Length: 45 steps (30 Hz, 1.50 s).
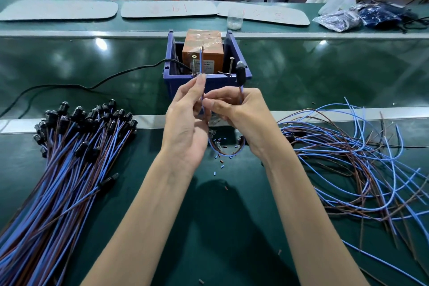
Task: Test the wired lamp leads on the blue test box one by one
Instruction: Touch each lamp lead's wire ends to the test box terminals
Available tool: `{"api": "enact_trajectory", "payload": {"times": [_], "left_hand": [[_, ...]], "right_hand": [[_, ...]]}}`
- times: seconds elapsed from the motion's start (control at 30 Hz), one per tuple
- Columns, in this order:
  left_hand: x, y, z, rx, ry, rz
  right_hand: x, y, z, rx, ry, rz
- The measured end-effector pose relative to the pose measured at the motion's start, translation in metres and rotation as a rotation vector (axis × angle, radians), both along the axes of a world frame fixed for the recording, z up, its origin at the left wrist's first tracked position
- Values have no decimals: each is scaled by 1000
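Left hand (185, 121) pinched the bare ends (201, 57) of a lamp lead (241, 91), upright above its fingers (199, 83) before the blue test box (172, 76); right hand (239, 111) gripped it below the lamp (240, 72). Ends so close could bridge, risking a short.

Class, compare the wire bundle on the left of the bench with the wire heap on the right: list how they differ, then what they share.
The left bundle lies straight and roughly parallel; the right heap loops and tangles. The left bundle shows many black lamp heads clustered at its far end; the right heap shows hardly any. Both hold blue and brown wires on the green bench.
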State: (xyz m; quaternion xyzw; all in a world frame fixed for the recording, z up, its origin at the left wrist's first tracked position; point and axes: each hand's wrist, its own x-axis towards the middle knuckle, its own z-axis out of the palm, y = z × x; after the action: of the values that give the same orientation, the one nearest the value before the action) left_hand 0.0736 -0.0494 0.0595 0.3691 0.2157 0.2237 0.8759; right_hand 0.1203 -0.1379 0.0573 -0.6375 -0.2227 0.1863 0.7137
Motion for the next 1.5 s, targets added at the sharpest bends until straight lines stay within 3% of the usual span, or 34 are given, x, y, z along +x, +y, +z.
{"api": "enact_trajectory", "payload": {"times": [0.23, 0.43, 0.63, 0.93, 1.5], "left_hand": [[-1, 1, -2, -85, -35, 27], [-1, 6, -11, 169, 85, 198], [1, 11, -21, 291, 114, 228], [5, 19, -27, 319, 88, 242], [1, 19, -24, 401, 47, 239]], "right_hand": [[2, 0, 2, -68, -28, -33], [1, -3, 7, -24, 160, -26], [1, -3, 7, -32, 104, -81], [11, -7, 4, 76, 75, -265], [26, -13, -5, 239, 88, -380]]}}
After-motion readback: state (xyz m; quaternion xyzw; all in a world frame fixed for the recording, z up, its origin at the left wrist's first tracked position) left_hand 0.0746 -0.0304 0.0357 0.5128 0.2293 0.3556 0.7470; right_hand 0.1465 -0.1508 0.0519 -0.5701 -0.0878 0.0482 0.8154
